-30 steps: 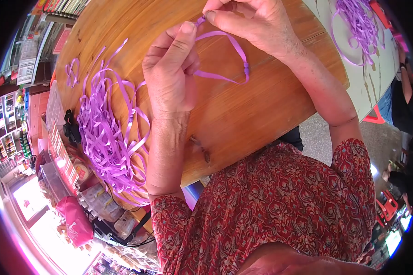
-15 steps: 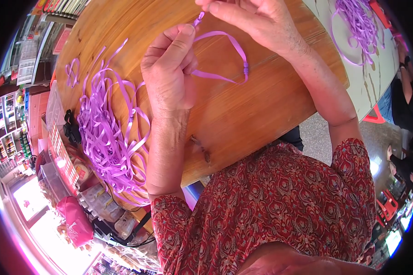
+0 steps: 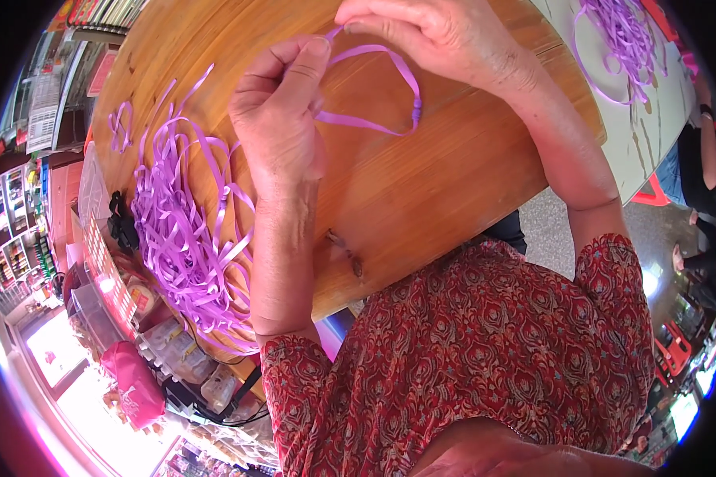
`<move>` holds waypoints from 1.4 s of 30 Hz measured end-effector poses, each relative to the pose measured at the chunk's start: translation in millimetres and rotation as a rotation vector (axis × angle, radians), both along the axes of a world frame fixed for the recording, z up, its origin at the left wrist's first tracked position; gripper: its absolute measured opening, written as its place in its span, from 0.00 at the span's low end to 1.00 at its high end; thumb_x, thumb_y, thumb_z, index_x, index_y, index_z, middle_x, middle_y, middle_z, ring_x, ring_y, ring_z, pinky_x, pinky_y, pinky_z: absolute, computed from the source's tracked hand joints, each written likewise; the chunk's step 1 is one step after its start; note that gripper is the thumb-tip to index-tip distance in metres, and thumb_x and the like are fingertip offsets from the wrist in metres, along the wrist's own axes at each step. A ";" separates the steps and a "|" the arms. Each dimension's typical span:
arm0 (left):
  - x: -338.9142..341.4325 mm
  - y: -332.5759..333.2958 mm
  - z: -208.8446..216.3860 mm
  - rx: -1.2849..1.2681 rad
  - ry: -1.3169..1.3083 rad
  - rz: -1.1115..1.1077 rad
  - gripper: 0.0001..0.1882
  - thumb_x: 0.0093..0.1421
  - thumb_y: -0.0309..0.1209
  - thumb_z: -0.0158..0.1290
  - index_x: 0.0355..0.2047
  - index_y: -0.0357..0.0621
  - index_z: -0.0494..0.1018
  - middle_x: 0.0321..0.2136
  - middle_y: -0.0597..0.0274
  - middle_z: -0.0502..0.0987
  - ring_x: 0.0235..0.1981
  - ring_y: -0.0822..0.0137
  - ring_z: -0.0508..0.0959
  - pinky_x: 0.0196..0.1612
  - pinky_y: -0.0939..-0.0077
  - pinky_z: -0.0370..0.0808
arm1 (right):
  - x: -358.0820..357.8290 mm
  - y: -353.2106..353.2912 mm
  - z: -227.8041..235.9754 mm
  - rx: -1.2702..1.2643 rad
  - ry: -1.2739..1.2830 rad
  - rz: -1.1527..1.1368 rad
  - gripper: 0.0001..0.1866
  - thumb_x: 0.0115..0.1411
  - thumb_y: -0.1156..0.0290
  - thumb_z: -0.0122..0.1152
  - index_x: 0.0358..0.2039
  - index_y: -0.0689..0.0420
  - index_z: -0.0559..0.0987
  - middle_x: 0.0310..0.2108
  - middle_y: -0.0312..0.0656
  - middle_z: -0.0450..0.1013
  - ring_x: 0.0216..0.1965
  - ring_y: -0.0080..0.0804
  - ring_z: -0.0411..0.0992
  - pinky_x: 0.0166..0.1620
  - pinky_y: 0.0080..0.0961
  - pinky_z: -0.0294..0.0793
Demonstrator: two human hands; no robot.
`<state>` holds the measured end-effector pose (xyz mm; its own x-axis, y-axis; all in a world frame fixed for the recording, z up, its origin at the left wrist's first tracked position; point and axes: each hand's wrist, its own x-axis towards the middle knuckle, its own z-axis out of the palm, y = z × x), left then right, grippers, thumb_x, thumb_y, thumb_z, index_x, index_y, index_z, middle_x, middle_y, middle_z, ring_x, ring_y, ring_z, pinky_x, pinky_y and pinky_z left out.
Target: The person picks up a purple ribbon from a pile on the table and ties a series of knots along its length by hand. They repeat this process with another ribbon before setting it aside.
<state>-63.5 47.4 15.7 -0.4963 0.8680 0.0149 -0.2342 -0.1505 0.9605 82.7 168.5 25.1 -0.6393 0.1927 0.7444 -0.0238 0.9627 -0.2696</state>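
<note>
1. The wooden table (image 3: pixel 453 175) spreads beneath your hands.
2. A purple ribbon heap (image 3: pixel 179 246) lies on it, beside your left forearm.
3. Your right hand (image 3: pixel 453 36) has fingertips nearly together at a ribbon loop (image 3: pixel 412 82); whether they grip, I cannot tell.
4. Your left hand (image 3: pixel 282 111), closed, pinches that loop, which extends rightward.

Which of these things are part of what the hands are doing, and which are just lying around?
In the work:
purple ribbon loop, pinched in the left hand, right hand by its end
heap of purple ribbons, probably

Seemingly lying about:
bright pink item
black item beside the heap
</note>
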 end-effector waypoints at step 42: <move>5.8 1.6 -0.7 -0.084 -0.057 -0.320 0.15 0.64 0.36 0.49 0.44 0.37 0.73 0.34 0.63 0.77 0.34 0.74 0.74 0.42 0.78 0.71 | 1.5 7.7 2.6 -0.882 -0.028 0.439 0.07 0.59 0.78 0.57 0.37 0.62 0.80 0.31 0.36 0.74 0.33 0.21 0.71 0.36 0.15 0.69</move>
